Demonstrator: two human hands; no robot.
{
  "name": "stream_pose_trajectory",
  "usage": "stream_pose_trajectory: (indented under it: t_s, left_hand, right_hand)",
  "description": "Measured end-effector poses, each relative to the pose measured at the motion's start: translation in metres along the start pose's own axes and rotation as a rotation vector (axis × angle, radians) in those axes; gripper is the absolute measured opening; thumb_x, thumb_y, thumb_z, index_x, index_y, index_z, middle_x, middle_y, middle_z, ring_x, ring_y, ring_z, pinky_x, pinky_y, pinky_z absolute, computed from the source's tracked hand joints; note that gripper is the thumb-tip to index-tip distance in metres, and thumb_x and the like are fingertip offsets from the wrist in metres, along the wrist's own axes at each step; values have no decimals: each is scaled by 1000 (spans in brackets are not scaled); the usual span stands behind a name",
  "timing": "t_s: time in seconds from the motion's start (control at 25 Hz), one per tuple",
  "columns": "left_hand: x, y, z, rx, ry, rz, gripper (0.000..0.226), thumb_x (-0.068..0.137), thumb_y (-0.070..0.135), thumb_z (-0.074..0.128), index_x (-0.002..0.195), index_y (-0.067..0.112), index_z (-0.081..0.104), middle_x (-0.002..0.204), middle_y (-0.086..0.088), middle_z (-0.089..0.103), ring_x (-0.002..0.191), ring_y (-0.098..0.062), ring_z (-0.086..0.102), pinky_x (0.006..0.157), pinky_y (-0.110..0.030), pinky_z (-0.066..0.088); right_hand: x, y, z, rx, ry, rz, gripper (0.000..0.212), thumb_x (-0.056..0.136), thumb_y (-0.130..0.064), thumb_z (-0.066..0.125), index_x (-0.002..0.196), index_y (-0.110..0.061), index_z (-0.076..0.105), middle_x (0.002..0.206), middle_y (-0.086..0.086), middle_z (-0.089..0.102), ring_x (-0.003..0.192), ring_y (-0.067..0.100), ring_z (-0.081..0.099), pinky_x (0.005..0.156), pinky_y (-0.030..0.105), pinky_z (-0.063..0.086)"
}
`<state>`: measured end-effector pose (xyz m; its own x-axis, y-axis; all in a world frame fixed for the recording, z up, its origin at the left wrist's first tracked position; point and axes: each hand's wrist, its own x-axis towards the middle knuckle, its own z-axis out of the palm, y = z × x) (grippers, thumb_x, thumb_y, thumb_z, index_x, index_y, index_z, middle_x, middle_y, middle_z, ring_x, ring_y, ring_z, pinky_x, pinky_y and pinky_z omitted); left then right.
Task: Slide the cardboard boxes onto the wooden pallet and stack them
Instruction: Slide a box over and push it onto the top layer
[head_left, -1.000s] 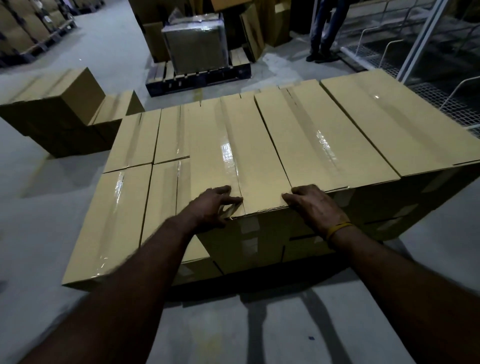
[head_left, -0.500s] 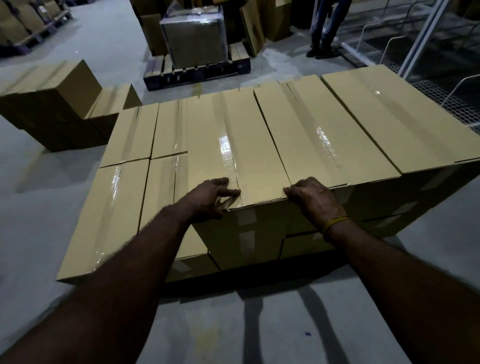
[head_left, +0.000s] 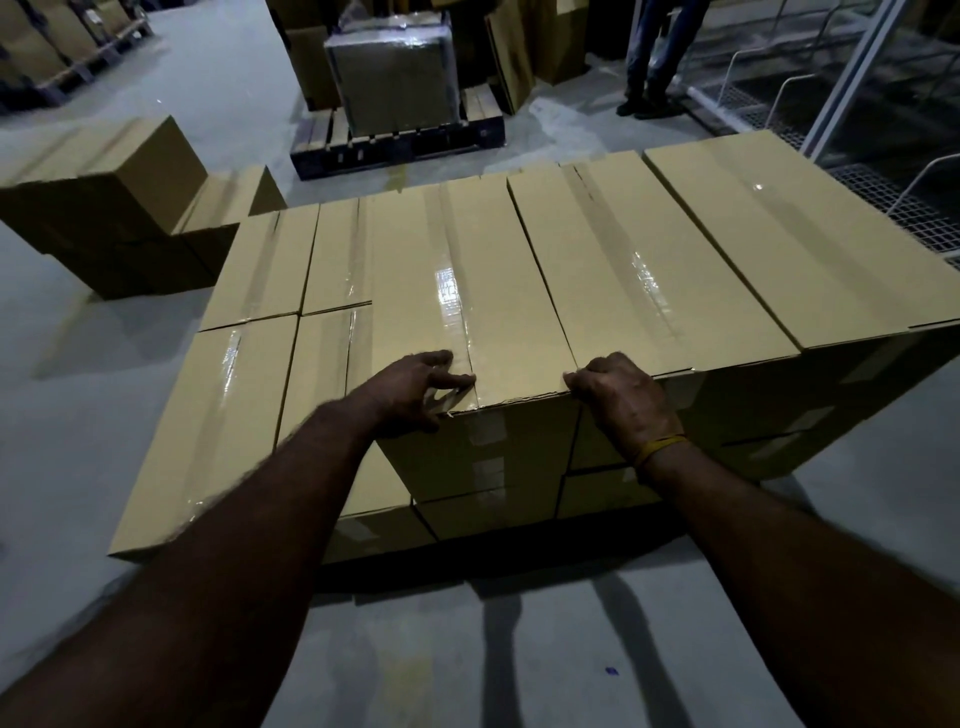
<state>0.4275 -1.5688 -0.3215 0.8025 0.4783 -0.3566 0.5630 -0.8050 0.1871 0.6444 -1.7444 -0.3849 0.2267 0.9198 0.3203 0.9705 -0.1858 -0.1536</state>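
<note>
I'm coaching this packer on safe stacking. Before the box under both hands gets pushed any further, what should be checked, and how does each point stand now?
1. Left hand on the near left corner of the top box: ok.
2. Right hand on its near right corner: ok.
3. Top box flush with the neighbouring box: ok at the near edge; far end cannot tell.
4. Lower boxes beneath give support: ok where visible.
5. Pallet under the stack: cannot tell, hidden by boxes.
6. Bystander behind the stack: ok, standing well back.
</note>
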Motion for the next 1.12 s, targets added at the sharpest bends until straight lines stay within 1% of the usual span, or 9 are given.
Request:
stream_pose_trajectory:
  t_s: [0.16,0.32,0.4,0.44,0.48,0.56,0.84,0.96,1.12]
  left_hand:
    - [-2,0,8,-32,35,-37,77,85,15,73,149,39,36,163,0,15,144,-26,24,111,-46,37]
    - [-12,11,30,-62,154,-133,74,88,25,69,150,38,32,161,1,18,144,-25,26,108,-56,36]
    - [-18,22,41,-24,193,-130,73,89,29,67,152,33,29,161,1,18,144,-25,24,112,-55,31]
    - [-22,25,45,-16,211,-113,73,89,30,66,152,31,29,161,1,19,144,-25,24,113,-54,30]
    - [-26,29,47,-16,229,-92,72,89,30,66,152,30,30,161,0,19,144,-25,25,113,-52,30]
    - [-39,30,51,-28,241,-74,72,90,30,65,152,28,29,160,-1,21,143,-24,28,114,-49,30]
    - [-142,-2,97,-102,286,-155,79,90,29,66,155,32,20,162,-7,16,144,-26,28,115,-42,33]
    - [-207,-17,115,-111,244,-230,78,91,27,64,155,31,20,163,-8,13,146,-26,24,116,-44,31]
    - [-308,-35,138,-113,290,-291,78,90,32,66,155,27,23,161,-12,18,146,-29,25,116,-49,31]
  right_hand:
    - [-5,-2,1,13,-31,53,41,70,9,78,105,-10,71,92,12,65,87,32,60,55,31,48]
    - [-18,-34,0,93,-90,264,47,89,-22,70,132,-13,57,128,15,53,118,33,49,88,43,53]
    - [-22,-58,1,19,-159,332,62,94,-38,60,149,-21,37,151,18,31,140,35,29,116,49,31]
    - [-23,-68,4,-31,-192,330,68,96,-43,55,154,-24,26,158,18,16,147,35,15,120,50,14]
    - [-23,-79,5,-57,-202,311,72,96,-47,52,156,-26,18,162,18,5,150,36,4,120,51,3]
    - [-29,-100,9,-68,-209,255,75,95,-48,51,157,-27,13,163,18,-5,150,36,-6,118,54,-4]
    - [-78,-200,16,-43,-249,125,74,94,-50,54,155,-22,23,162,17,16,150,35,10,117,61,8]
    - [-97,-265,6,-23,-352,76,69,100,-50,42,157,-25,12,164,14,8,151,33,4,118,59,1]
    - [-139,-356,-19,21,-408,65,65,100,-48,44,155,-27,17,162,13,12,150,31,9,119,59,5]
